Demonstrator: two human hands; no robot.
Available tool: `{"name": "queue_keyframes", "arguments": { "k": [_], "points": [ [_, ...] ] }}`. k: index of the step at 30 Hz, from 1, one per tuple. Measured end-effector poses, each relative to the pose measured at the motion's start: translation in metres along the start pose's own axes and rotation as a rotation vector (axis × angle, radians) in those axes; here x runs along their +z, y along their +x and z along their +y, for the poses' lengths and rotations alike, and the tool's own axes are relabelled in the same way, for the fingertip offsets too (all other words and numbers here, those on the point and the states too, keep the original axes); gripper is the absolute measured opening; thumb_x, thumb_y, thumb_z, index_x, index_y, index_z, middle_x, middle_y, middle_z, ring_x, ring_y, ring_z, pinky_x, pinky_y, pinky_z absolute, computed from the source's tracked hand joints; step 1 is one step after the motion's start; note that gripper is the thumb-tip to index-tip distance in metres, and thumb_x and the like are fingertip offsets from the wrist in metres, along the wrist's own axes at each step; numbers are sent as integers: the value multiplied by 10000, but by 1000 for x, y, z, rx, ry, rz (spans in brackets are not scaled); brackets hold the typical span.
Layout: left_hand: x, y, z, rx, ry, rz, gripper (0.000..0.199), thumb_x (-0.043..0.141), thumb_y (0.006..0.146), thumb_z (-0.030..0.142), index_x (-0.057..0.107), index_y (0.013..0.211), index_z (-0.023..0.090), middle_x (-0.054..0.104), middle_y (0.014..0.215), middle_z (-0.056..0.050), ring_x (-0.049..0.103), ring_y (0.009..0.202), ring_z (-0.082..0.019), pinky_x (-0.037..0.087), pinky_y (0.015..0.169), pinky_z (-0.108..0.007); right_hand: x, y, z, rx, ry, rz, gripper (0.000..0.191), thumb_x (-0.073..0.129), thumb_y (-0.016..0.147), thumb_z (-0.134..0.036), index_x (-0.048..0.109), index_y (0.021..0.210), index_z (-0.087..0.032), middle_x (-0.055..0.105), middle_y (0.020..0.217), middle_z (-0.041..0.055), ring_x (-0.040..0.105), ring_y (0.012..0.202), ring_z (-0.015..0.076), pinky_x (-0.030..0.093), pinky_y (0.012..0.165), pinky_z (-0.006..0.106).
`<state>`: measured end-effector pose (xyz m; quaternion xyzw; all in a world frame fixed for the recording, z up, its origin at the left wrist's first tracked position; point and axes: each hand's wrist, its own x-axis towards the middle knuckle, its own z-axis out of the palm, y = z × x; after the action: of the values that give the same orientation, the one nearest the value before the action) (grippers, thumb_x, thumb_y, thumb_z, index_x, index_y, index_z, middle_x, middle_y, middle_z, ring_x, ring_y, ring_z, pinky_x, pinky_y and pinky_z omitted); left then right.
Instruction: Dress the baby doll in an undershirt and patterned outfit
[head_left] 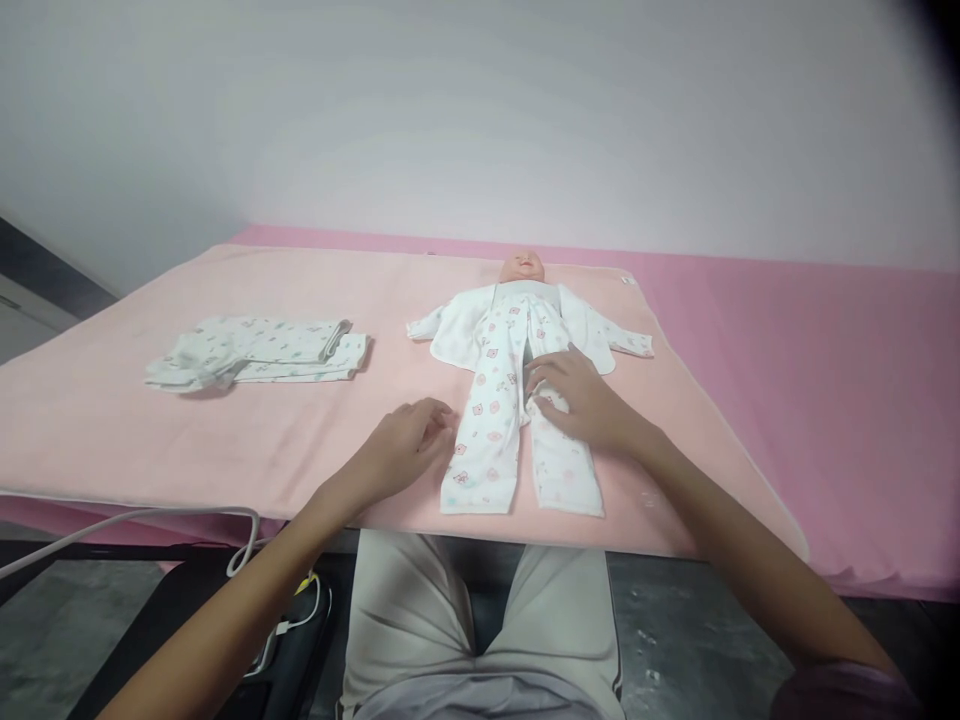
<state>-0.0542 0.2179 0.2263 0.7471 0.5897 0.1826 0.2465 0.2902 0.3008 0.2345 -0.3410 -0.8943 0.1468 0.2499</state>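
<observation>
A doll lies on its back, its head at the far side, with a white top spread out beneath it. Over its front lie white baby trousers with a pink and red print, both legs pointing toward me. My right hand rests on the trousers near the crotch, fingers spread, beside a dark gap between the legs. Just left of the other trouser leg, my left hand hovers low over the mat with loosely bent fingers and nothing visible in it.
Folded white printed baby clothes lie to the left on the pale pink mat. Brighter pink cloth covers the table beyond. A white cable hangs at the front left edge, above a black bag-like object. A wall stands behind.
</observation>
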Motion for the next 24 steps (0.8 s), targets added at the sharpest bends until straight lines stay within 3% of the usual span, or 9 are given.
{"name": "queue_keyframes", "arguments": {
  "k": [2, 5, 8, 11, 13, 16, 19, 22, 24],
  "points": [
    [-4, 23, -10, 58, 74, 111, 363, 533, 1096, 469, 680, 1323, 227, 751, 1361, -143, 672, 1267, -372, 559, 1043, -524, -11, -8, 18, 94, 79, 96, 274, 577, 1112, -377, 670, 1359, -302, 657, 1515, 106, 587, 1441, 355, 545, 1181, 601],
    [-5, 75, -23, 225, 146, 181, 357, 522, 1067, 391, 705, 1323, 222, 708, 1455, -150, 611, 1379, -387, 505, 1185, -596, -21, -14, 58, 285, 88, 225, 326, 565, 1105, -410, 658, 1394, -290, 685, 1461, 125, 626, 1372, 374, 613, 984, 521],
    [6, 134, -30, 382, 121, 110, 420, 584, 1009, 406, 724, 1353, 210, 688, 1500, -161, 608, 1405, -395, 468, 1246, -602, -13, -11, 95, 248, 29, 150, 255, 576, 1047, -327, 747, 1222, -256, 730, 1386, 124, 648, 1335, 380, 549, 1131, 599],
    [24, 174, -32, 487, 66, 22, 463, 641, 979, 497, 768, 1333, 228, 688, 1476, -169, 590, 1387, -423, 478, 1224, -586, 3, -6, 116, 103, 41, 80, 339, 590, 951, -243, 771, 1238, -246, 696, 1483, 134, 604, 1403, 396, 484, 1222, 638],
    [33, 183, -34, 518, 51, 44, 434, 662, 975, 543, 796, 1245, 231, 694, 1415, -176, 573, 1347, -432, 484, 1183, -585, 10, -6, 121, 44, 51, 63, 357, 591, 927, -228, 764, 1239, -246, 679, 1486, 141, 605, 1361, 391, 502, 1182, 625],
    [36, 181, -38, 548, 80, 70, 300, 643, 1006, 487, 780, 1055, 225, 706, 1277, -166, 576, 1193, -385, 509, 1044, -540, 11, -10, 120, 18, 30, 14, 236, 579, 951, -218, 736, 1125, -246, 686, 1372, 140, 612, 1223, 361, 526, 1069, 569],
    [29, 174, -37, 576, 135, 50, 190, 587, 1033, 332, 694, 925, 218, 709, 1097, -137, 564, 999, -313, 480, 910, -477, 3, -12, 115, 50, -39, -36, 69, 561, 974, -208, 619, 956, -240, 679, 1114, 114, 574, 1041, 319, 500, 930, 493],
    [16, 169, -33, 594, 173, 10, 178, 522, 1036, 210, 624, 891, 216, 703, 992, -113, 551, 914, -281, 435, 850, -447, -8, -13, 111, 91, -88, -85, 164, 538, 1040, -246, 485, 885, -241, 601, 892, 64, 508, 898, 278, 440, 861, 444],
    [7, 165, -31, 608, 171, -45, 180, 507, 1035, 181, 616, 897, 218, 701, 971, -103, 554, 909, -273, 426, 842, -433, -15, -16, 113, 98, -111, -78, 174, 511, 1085, -263, 501, 913, -236, 603, 876, 52, 505, 891, 265, 423, 903, 452]
  ]
}}
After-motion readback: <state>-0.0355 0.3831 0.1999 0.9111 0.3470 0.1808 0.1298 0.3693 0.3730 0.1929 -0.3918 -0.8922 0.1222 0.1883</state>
